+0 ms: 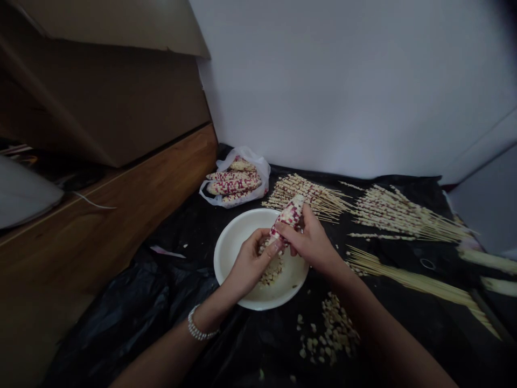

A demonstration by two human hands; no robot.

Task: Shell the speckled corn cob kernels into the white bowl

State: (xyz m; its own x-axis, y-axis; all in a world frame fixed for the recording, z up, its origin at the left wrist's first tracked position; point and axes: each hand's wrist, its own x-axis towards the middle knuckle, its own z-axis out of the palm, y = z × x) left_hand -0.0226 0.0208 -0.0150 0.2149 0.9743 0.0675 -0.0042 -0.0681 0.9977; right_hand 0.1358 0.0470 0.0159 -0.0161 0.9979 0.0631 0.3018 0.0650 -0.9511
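Observation:
Over a white bowl (228,272), my two hands grip one corn cob (290,214) with mixed white and dark red kernels. My left hand (254,262) is closed around the cob's lower end, its thumb pressed on the kernels. Higher up, my right hand (311,240) wraps the cob from the right, thumb lying across its front. Loose kernels (271,274) lie in the bottom of the bowl, partly hidden by my left hand. The cob's tip points up and away from me.
Behind the bowl, a plastic bag (264,175) holds several cobs. Kernel-threaded skewers (307,194) lie in piles at right, with bare sticks (420,280) nearer me. A kernel heap (333,331) rests on black plastic sheeting (133,307). A wooden board (161,183) borders the left; a white wall stands behind.

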